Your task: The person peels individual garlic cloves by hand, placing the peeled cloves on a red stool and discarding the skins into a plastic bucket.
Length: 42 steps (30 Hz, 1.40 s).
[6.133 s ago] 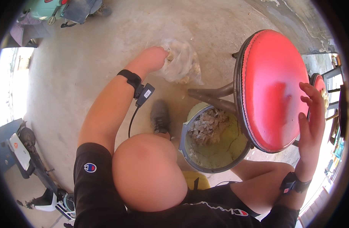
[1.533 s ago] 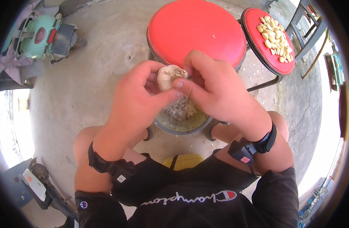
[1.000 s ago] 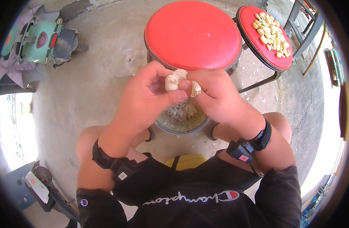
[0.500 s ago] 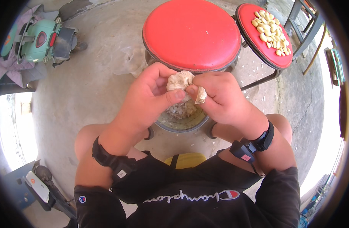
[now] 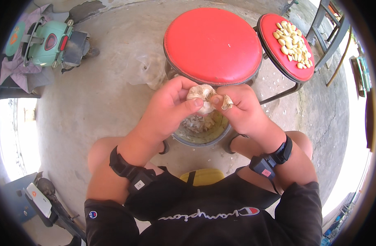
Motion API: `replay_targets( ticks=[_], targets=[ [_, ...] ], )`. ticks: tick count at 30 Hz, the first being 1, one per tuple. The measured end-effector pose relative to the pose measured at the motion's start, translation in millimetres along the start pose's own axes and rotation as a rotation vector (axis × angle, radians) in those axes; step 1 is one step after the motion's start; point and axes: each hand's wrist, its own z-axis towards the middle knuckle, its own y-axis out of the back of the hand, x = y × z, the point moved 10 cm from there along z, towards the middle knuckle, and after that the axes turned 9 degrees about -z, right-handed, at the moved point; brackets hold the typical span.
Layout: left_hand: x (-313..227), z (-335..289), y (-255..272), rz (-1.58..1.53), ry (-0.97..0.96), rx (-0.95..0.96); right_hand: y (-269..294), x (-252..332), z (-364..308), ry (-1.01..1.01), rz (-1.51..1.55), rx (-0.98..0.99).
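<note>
My left hand (image 5: 172, 104) is closed round a whitish garlic bulb (image 5: 201, 92), its thumb pressed on the near side. Right beside it, my right hand (image 5: 242, 107) has its fingers curled in, the thumb tip against the bulb's right side. A small dry, papery garlic piece (image 5: 227, 102) sticks out from between the right thumb and fingers; whether it is stem or clove I cannot tell. Below both hands stands a round metal basin (image 5: 199, 142) holding a heap of garlic skins (image 5: 197, 123), partly hidden by my hands.
A red round stool (image 5: 212, 45) stands just beyond the basin. On a smaller red stool (image 5: 306, 74) at the far right lies a pile of peeled garlic cloves (image 5: 293, 44). A clear plastic bag (image 5: 149, 71) and a mint-green scooter (image 5: 46, 43) are to the left. Skin flakes dot the concrete floor.
The whole view has shifted a little, so everything appears lower and mostly further right. The bulb has turned slightly in my fingers; the papery piece is still in my right hand.
</note>
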Motion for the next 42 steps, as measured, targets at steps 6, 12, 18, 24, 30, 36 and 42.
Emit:
replay_targets(
  ticks=[6,12,18,24,30,36,42],
  targets=[
    [1.1,-11.0,3.9,-0.001,0.075,-0.043,-20.8,-21.9,-15.2,-0.216,0.388,-0.032],
    [-6.4,-10.2,8.6,-0.017,0.056,-0.07,-34.2,-30.4,-12.0,-0.34,0.726,-0.053],
    [4.0,-7.5,10.6,-0.049,0.056,-0.094,-39.4,-47.2,-13.5,-0.372,0.835,-0.01],
    [22.1,-5.1,17.7,-0.09,0.096,-0.108,-40.5,-52.8,-16.8,-0.4,0.858,-0.021],
    [27.5,2.1,16.6,-0.22,0.109,-0.073,-31.2,-44.1,-11.8,-0.384,0.987,-0.064],
    [7.2,6.0,21.0,-0.151,0.027,-0.124,-16.4,-44.7,3.6,-0.371,0.837,-0.047],
    [-11.2,11.9,52.9,-0.248,-0.024,-0.191,-13.6,-58.5,0.5,-0.404,0.748,-0.03]
  ],
)
